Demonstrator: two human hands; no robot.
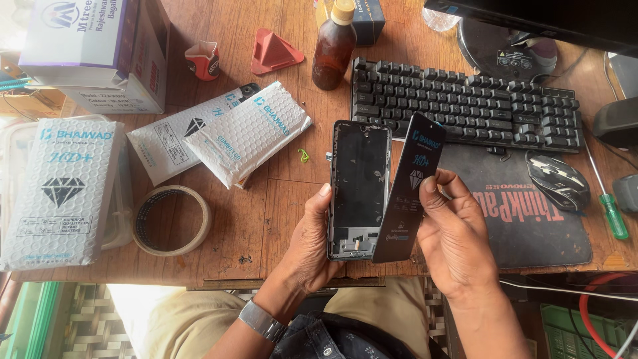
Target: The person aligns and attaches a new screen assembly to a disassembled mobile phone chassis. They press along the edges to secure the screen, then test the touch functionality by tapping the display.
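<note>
Left hand grips a phone frame upright above the desk edge; right hand pinches a dark screen panel just beside it, near the keyboard and mouse pad

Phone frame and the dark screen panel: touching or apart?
Cannot tell. In the head view the screen panel in the right hand overlaps the right edge of the phone frame in the left hand; one angle shows neither contact nor gap.
</note>
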